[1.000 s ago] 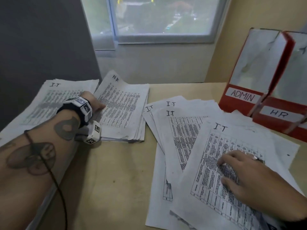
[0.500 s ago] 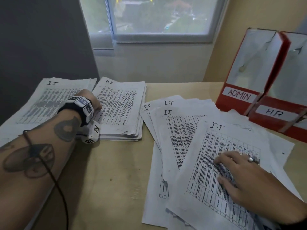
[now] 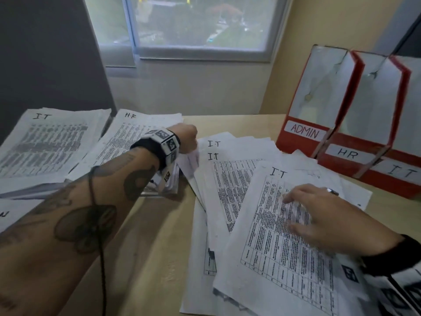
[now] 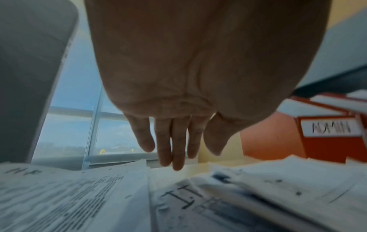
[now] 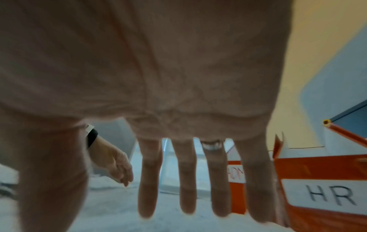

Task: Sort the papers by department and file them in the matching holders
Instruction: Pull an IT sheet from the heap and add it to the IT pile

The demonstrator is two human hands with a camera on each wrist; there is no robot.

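Pale wooden surface [image 3: 157, 247] under a window [image 3: 198, 26]; left hand [image 3: 184, 137], fingers straight, has swung from the HR pile [image 3: 127, 142] toward the loose papers [image 3: 230, 179]; right hand [image 3: 323, 215] stays flat, fingers spread.

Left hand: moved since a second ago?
Yes. The left hand has gone right, off the HR stack, to the edge of the loose IT sheets.

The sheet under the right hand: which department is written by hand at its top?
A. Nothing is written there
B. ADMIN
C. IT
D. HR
C: in the head view, the sheet under the straight fingers of the right hand has "I.T" handwritten at its top, near the middle of the edge.
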